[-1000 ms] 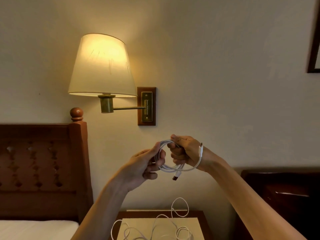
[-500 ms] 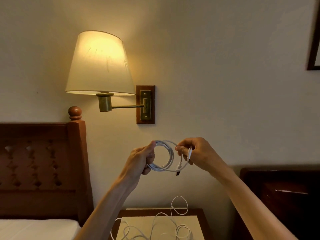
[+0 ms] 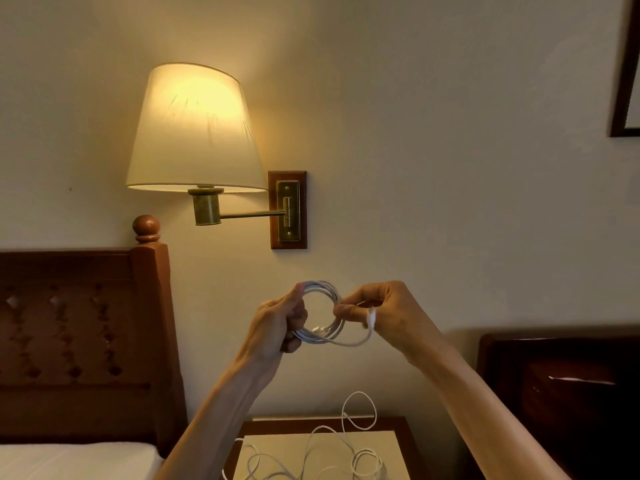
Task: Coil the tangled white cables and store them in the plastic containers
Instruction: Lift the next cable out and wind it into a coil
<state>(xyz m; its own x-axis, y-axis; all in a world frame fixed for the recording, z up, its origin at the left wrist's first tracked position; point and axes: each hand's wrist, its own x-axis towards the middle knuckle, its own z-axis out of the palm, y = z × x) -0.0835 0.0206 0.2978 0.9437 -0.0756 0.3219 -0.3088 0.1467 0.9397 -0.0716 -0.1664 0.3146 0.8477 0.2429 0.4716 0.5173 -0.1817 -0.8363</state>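
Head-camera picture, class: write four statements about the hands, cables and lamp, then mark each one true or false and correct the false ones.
1. Both hands hold the coiled white cable. True.
2. The left hand rests on the nightstand. False: it grips the coil's left side in mid-air.
3. More tangled cable lies on the nightstand. True.
4. The wall lamp is off. False: its shade glows.
5. The right hand is open. False: it pinches the cable.

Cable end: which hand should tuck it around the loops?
Right. The right hand already pinches the loose end beside the coil, while the left hand grips the loops, probably steadying them.
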